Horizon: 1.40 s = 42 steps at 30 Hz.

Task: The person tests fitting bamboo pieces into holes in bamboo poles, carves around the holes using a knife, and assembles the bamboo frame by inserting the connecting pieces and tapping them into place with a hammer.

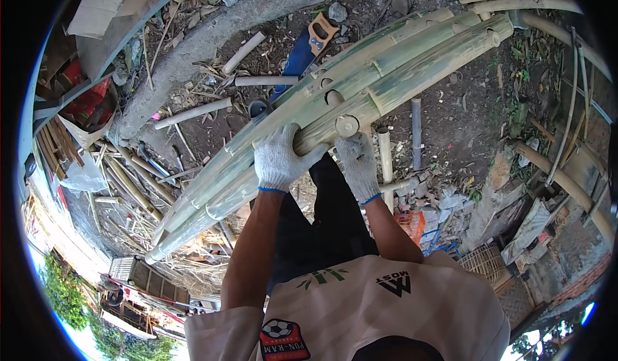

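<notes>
Several long green bamboo poles (412, 81) lie side by side, slanting from lower left to upper right. Short round bamboo crosspieces pass through holes in them; the cut end of one crosspiece (347, 125) faces me. My left hand (281, 157), in a white knit glove, grips the nearest pole, its thumb stretched along the side towards the crosspiece. My right hand (357, 161), gloved too, sits just below the crosspiece's end with its fingers curled up against the bamboo. Whatever lies inside those fingers is hidden. A dark round opening (259, 109) shows beyond my left hand.
A handsaw (322, 34) with a wooden handle lies on the soil behind the poles. Cut bamboo pieces (193, 112) are scattered around. An orange crate (410, 226) stands by my right forearm. Long bamboo stalks (566, 174) lean at the right; a curved stone edging (212, 33) runs behind.
</notes>
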{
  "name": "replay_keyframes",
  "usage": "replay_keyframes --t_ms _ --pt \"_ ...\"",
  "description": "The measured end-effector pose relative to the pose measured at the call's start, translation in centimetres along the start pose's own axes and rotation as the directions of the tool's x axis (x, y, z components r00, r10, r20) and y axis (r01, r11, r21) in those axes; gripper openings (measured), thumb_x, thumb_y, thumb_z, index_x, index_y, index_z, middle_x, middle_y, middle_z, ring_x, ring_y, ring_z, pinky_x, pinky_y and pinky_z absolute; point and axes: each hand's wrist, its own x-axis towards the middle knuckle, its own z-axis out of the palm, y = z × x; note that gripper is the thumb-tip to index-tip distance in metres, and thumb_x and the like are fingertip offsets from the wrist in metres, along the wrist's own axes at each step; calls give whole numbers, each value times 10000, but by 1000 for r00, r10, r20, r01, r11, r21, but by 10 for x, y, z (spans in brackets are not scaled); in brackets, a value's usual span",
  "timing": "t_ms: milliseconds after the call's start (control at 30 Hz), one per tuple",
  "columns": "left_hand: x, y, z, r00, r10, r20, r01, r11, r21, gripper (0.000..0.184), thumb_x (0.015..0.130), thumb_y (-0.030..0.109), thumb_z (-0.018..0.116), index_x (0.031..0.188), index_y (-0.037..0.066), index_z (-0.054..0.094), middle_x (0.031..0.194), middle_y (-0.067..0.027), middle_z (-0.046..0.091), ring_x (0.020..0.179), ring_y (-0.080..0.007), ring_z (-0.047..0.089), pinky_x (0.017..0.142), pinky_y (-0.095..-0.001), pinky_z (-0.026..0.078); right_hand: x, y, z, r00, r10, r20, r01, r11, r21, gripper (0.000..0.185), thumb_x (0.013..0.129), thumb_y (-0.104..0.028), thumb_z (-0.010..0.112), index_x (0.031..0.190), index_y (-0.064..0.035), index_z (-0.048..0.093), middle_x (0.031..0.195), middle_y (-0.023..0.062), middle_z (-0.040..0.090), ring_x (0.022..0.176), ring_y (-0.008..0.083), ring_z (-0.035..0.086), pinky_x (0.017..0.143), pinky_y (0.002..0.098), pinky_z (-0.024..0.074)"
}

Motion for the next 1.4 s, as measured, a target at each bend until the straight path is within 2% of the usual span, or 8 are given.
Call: replay_keyframes --t_ms 100,200,300,400,700,1100,1300,1400 --pt "-1 1 1 1000 -5 6 5 1000 -10 774 779 730 859 1156 62 752 1048 -202 787 958 -403 773 847 -530 603 -7 -22 6 990 143 1 -141 971 192 218 1071 -174 765 1188 -59 621 1013 11 655 899 82 625 779 277 546" --pt "-2 3 1 1000 -14 21 14 1000 -23 775 785 736 854 1158 65 748 1040 -201 786 957 -404 773 844 -529 603 -6 -25 4 982 188 19 -187 959 210 244 1068 -187 772 1203 -50 622 981 7 657 877 87 634 773 279 554" --pt "-3 1 5 1000 -6 13 6 1000 -18 765 789 732 856 1147 66 744 1021 -196 785 941 -405 773 841 -526 604 -8 -33 3 982 191 10 -190 966 176 252 1069 -187 770 1221 -48 624 956 1 650 854 86 630 765 277 552" --pt "-4 1 7 1000 10 -15 -10 1000 -10 754 791 726 861 1137 66 740 1001 -189 785 923 -402 775 827 -520 607 -9 -15 -6 983 171 73 -179 975 134 250 1091 -223 752 1220 -51 624 1082 37 708 983 131 739 876 294 638" --pt "-5 2 7 999 18 -42 -19 1000 -10 741 775 706 884 1131 73 739 1005 -178 786 924 -391 776 823 -520 612 -22 -3 -5 973 232 -1 -221 929 295 235 1092 -149 728 1272 -35 631 1124 70 722 973 170 755 859 328 657" --pt "3 -2 1 999 5 -47 -6 1000 -23 736 772 686 901 1141 65 759 1030 -165 789 940 -373 783 844 -509 617 -38 53 -26 957 289 -2 -265 881 391 266 1096 -157 730 1309 -43 618 1146 73 701 967 177 754 880 331 669" --pt "13 -1 -14 998 -60 27 61 997 -51 783 792 711 878 1180 41 758 1076 -171 800 972 -369 792 875 -496 621 -46 59 -37 950 296 -101 -243 903 355 309 1101 -182 730 1342 -48 591 1168 75 693 994 169 745 891 328 662" --pt "17 -5 -17 994 -62 85 68 995 -75 824 803 736 855 1212 28 756 1094 -175 806 985 -377 795 889 -490 622 -47 50 -43 946 317 -64 -290 919 268 314 1102 -196 732 1343 -53 590 1169 66 692 1001 159 730 879 313 645"
